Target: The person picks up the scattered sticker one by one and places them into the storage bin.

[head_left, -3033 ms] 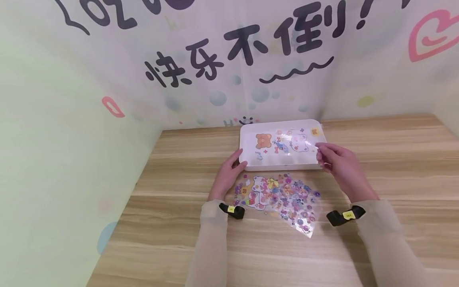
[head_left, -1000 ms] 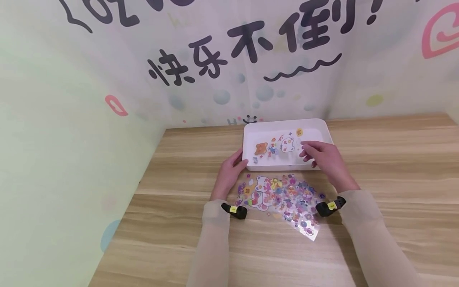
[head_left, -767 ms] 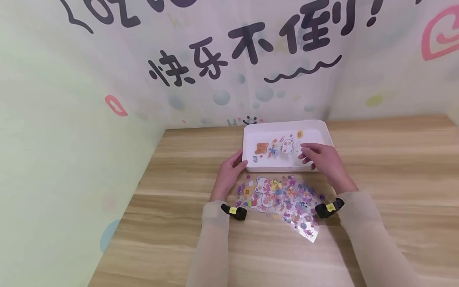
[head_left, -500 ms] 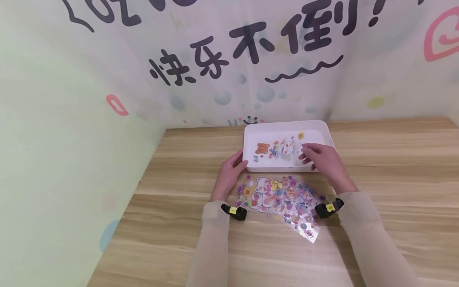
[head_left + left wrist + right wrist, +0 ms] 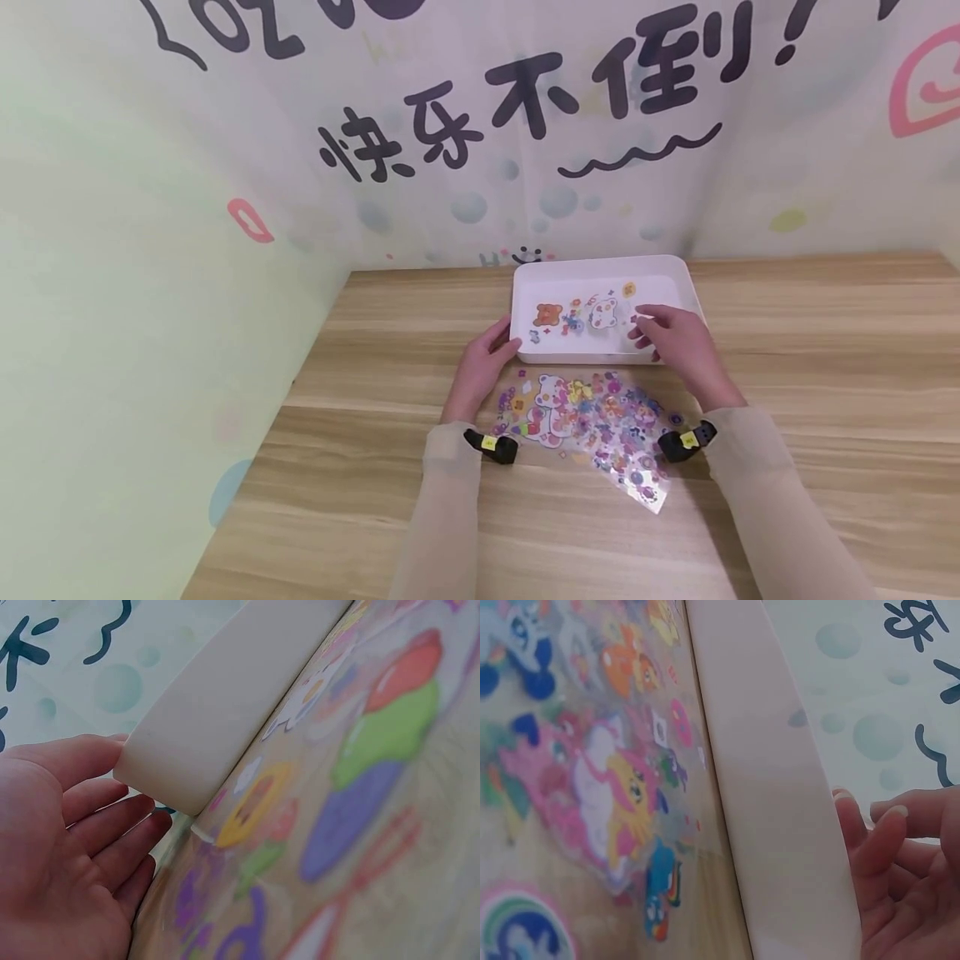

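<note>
A white tray (image 5: 663,288) stands against the back wall. Inside it, a clear sheet printed with stickers shows a brown bear (image 5: 548,314) and a white bear (image 5: 603,314). My left hand (image 5: 480,372) touches the tray's front left corner, fingers fairly straight in the left wrist view (image 5: 82,832). Bent fingers of my right hand (image 5: 678,337) hover over the tray's right part, at the sheet's right edge; I cannot tell whether they still pinch it. In the right wrist view the tray's side wall (image 5: 780,787) partly hides that hand (image 5: 919,877).
In front of the tray lie overlapping clear sticker sheets (image 5: 551,417), with a shiny corner (image 5: 654,498) sticking out toward the front. Wood-grain table (image 5: 360,483) surrounds them. A cloth wall with large black characters (image 5: 532,92) rises behind the tray.
My right hand has moved left from the tray's right edge and lowered, the sheet shifting left and settling into the tray. Most recently it drifted slightly right. My left hand has stayed at the corner.
</note>
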A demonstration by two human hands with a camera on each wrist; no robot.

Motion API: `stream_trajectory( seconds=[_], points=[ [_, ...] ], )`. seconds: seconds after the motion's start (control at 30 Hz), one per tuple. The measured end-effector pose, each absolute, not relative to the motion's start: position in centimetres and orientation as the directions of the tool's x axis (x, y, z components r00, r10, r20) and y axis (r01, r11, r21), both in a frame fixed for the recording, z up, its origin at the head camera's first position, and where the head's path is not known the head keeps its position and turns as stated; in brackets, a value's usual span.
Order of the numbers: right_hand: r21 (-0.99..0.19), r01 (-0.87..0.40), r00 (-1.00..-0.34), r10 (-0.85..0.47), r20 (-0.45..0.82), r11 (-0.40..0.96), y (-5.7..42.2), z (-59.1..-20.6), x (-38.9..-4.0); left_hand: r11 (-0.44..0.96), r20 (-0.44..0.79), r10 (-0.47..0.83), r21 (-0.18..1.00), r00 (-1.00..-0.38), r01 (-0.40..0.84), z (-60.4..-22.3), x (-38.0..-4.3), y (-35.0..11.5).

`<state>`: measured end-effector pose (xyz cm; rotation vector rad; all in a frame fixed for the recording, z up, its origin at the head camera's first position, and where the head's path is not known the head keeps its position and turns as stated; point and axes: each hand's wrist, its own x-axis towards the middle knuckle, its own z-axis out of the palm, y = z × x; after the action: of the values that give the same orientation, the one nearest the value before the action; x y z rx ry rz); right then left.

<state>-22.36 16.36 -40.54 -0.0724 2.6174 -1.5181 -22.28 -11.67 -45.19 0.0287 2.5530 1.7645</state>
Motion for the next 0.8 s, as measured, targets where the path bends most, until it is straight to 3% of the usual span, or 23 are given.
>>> stream_trajectory(
  seconds=[0.8],
  points=[
    [-0.791,0.003,-0.994,-0.087,-0.071,0.612,16.06,-40.53,-22.41,0.349,-0.018,0.028,0.937,-0.999,-0.007,-45.10,-22.18,-11.71]
  ],
)
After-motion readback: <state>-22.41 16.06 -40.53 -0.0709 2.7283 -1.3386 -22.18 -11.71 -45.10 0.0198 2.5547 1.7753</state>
